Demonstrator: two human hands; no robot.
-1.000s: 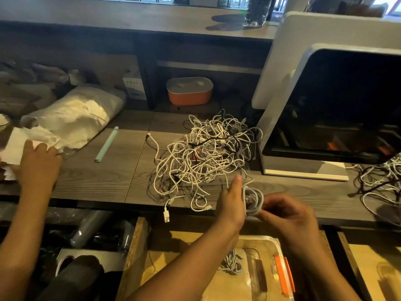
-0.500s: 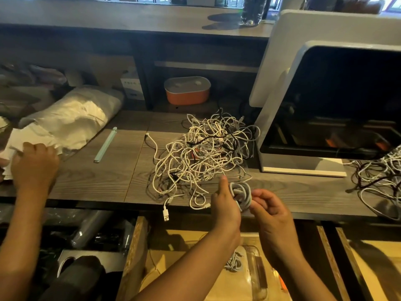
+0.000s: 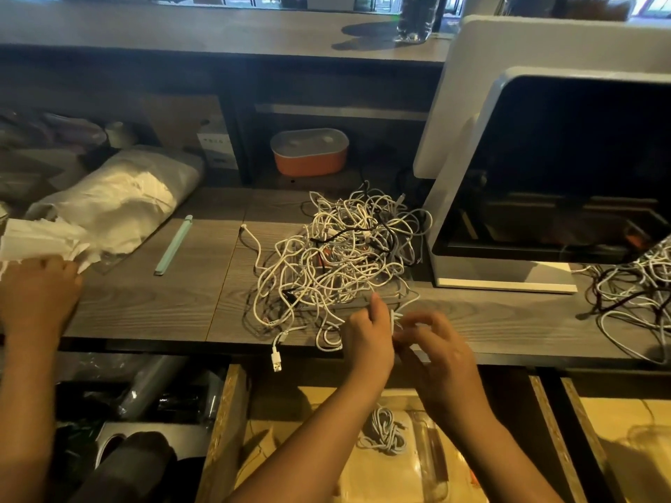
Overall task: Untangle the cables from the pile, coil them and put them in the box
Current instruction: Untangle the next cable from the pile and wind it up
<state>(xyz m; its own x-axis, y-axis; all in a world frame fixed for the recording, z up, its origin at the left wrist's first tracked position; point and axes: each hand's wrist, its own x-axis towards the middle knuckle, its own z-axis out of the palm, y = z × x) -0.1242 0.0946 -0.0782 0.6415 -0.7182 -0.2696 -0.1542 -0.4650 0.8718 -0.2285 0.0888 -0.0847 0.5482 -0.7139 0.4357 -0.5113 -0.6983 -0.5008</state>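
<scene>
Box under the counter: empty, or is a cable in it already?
Not empty: one coiled pale cable lies inside the clear box. Whether more lie there, cannot tell; part of it is hidden.

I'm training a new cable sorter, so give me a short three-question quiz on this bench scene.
1. True or false: the tangled pile of white and black cables lies on the grey wood-grain counter.
2. What lies in the clear plastic box below the counter's front edge? A) a coiled grey-white cable B) steel scissors C) a red mug
3. Fill in: the white-lidded oval container in the recess behind the pile has an ____ base.
Key: 1 true; 2 A; 3 orange.
</scene>
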